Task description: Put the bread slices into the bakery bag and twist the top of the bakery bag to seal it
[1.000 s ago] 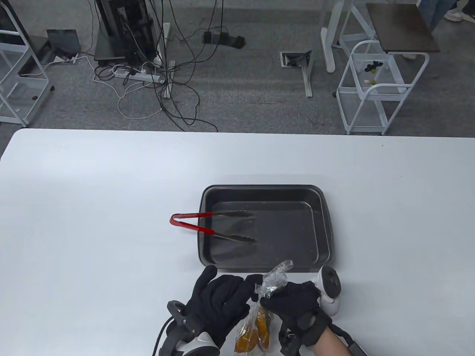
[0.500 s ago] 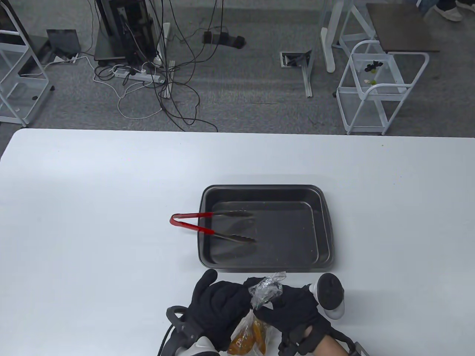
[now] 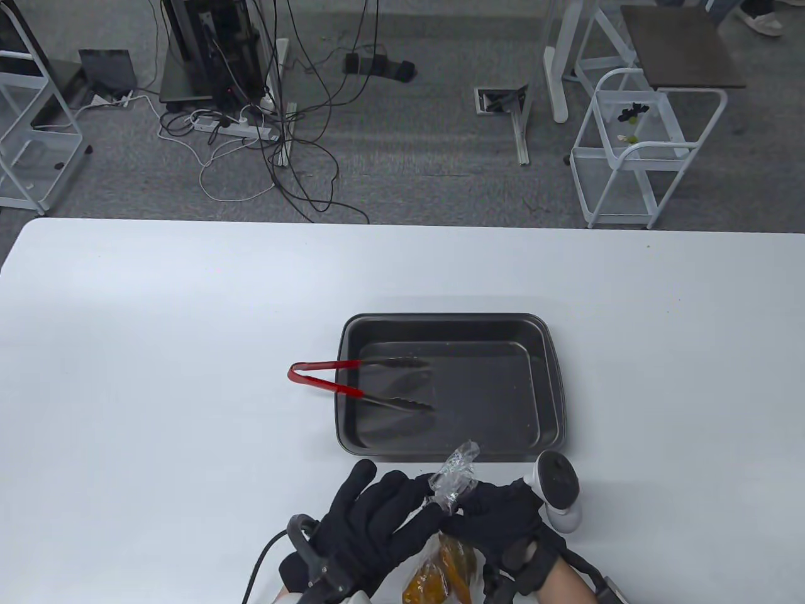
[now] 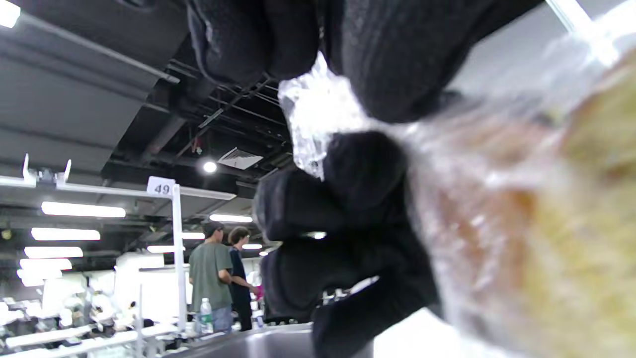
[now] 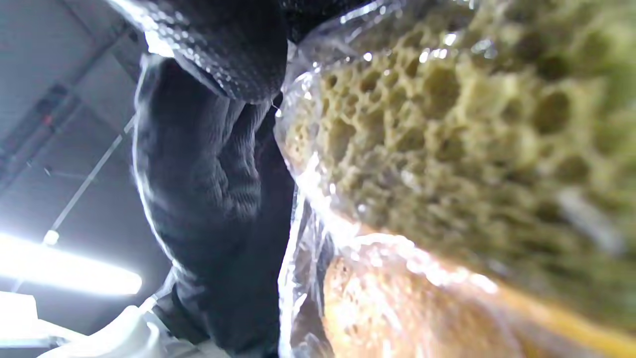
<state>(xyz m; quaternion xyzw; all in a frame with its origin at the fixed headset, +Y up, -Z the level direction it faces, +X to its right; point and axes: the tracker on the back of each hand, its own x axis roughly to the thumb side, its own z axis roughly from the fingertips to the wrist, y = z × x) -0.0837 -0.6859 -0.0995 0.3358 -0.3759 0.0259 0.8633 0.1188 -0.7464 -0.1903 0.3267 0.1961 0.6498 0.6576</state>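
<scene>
A clear bakery bag (image 3: 454, 481) holding golden bread slices (image 3: 440, 569) is held at the table's near edge, its top gathered into a crumpled tuft. My left hand (image 3: 420, 503) pinches the bag's neck from the left. My right hand (image 3: 466, 503) grips the same neck from the right. In the left wrist view the twisted plastic (image 4: 313, 119) is squeezed between my left fingers (image 4: 387, 59), with my right hand's fingers below. In the right wrist view the porous bread slices (image 5: 447, 114) press against the plastic next to the gloved fingers (image 5: 208, 164).
A dark baking tray (image 3: 547, 377) lies just beyond the hands. Red-handled tongs (image 3: 327, 377) rest across its left rim with the tips inside. The white table (image 3: 157, 377) stretches left and right. Carts and cables are on the floor beyond it.
The bag's tuft first dipped left, then rose again towards the tray. My left hand has moved right and forward onto the neck. The bread has shifted slightly right.
</scene>
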